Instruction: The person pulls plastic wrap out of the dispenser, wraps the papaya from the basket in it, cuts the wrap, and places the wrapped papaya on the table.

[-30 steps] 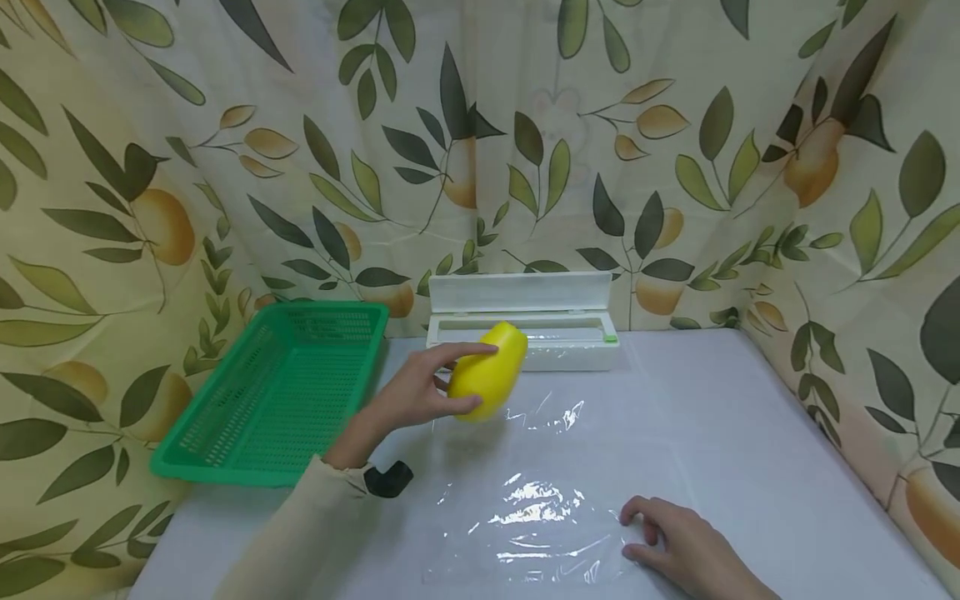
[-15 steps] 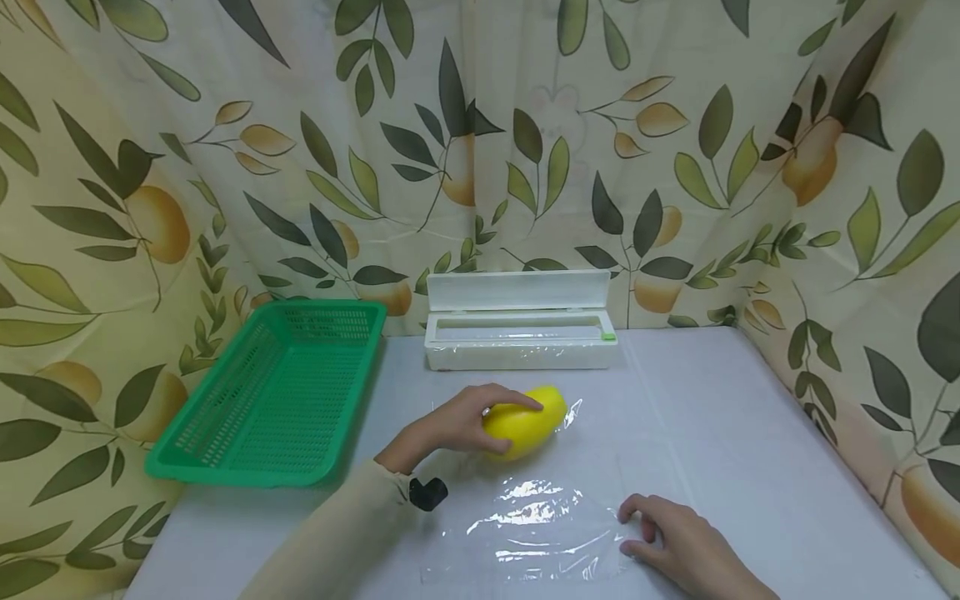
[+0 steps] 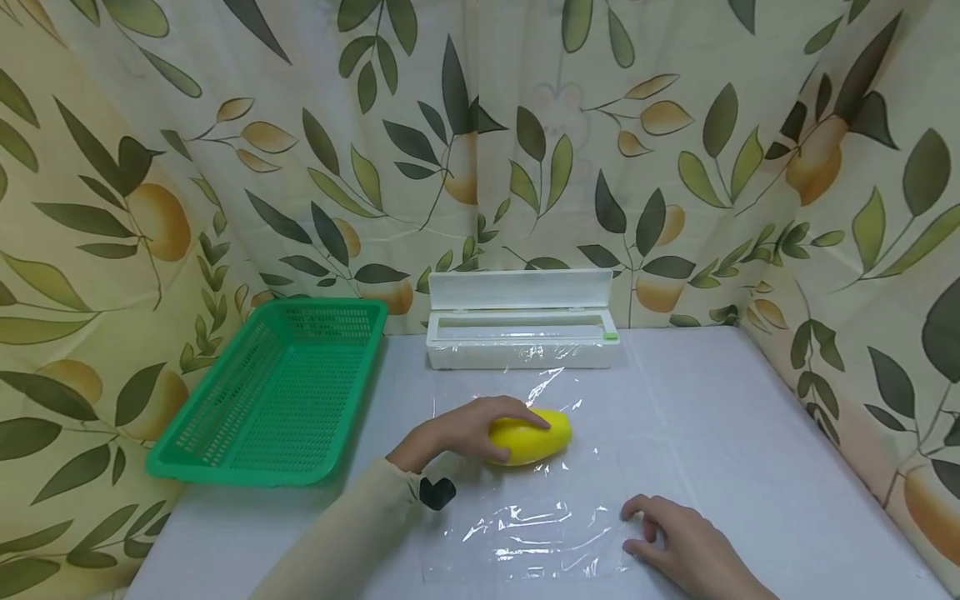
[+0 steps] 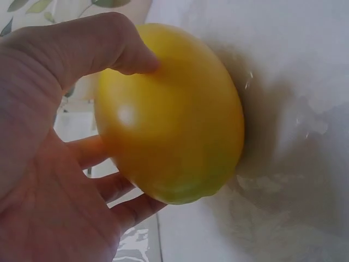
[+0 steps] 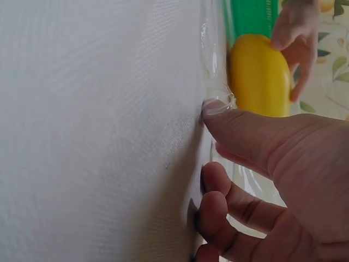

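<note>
My left hand [image 3: 468,429] grips a smooth, oblong yellow fruit [image 3: 540,437], thumb on one side and fingers on the other. It lies low over a sheet of clear plastic wrap [image 3: 540,533]. Up close in the left wrist view, the fruit [image 4: 180,120] shows a greenish, slightly ridged end. My right hand [image 3: 678,537] rests at the sheet's right edge, thumb and index finger apart. In the right wrist view, crinkled wrap [image 5: 221,101] lies at the tip of my right thumb [image 5: 242,128], and the loosely bent fingers touch the table.
The white wrap dispenser [image 3: 521,354] stands at the back with its lid [image 3: 521,292] raised, and the wrap runs forward from it. At the left is a green plastic basket [image 3: 300,400]. A leaf-patterned curtain [image 3: 525,167] surrounds the white table [image 3: 750,433].
My left hand has brought the yellow fruit down and toward the right, from near the dispenser onto the wrap, and turned it sideways. My right hand stays in place.
</note>
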Demonstrator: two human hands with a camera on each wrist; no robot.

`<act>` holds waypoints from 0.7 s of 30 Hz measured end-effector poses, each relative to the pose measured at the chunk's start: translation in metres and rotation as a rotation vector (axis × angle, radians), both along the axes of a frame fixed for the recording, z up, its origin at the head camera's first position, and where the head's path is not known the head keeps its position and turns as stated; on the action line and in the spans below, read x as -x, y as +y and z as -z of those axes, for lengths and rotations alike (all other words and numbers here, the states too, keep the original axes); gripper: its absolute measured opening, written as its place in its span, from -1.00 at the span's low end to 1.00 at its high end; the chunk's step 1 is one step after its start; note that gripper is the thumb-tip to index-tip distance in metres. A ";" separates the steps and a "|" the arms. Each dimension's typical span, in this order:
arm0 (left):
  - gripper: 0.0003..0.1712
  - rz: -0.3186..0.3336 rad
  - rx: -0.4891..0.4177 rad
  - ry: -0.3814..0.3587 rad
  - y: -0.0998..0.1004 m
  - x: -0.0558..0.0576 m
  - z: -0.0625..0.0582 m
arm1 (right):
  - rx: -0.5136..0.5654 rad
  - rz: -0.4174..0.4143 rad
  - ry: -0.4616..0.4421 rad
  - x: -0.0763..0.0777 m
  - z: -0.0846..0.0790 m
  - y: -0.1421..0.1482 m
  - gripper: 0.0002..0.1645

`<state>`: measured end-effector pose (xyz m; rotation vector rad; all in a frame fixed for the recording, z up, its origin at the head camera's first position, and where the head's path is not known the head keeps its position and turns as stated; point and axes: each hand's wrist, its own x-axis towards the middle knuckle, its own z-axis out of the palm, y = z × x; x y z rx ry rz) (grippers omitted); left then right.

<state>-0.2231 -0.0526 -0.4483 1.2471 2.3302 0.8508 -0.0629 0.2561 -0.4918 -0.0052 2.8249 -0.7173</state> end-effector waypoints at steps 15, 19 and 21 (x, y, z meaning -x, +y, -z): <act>-0.26 -0.018 0.014 0.025 0.001 -0.002 0.000 | 0.101 -0.146 0.112 -0.003 0.002 0.006 -0.62; -0.27 -0.049 0.014 0.045 -0.001 -0.004 0.001 | 0.154 -0.267 0.172 -0.003 0.004 0.011 -0.78; -0.28 -0.060 0.007 0.050 -0.002 -0.006 0.001 | 0.156 -0.277 0.145 -0.003 0.004 0.013 -0.84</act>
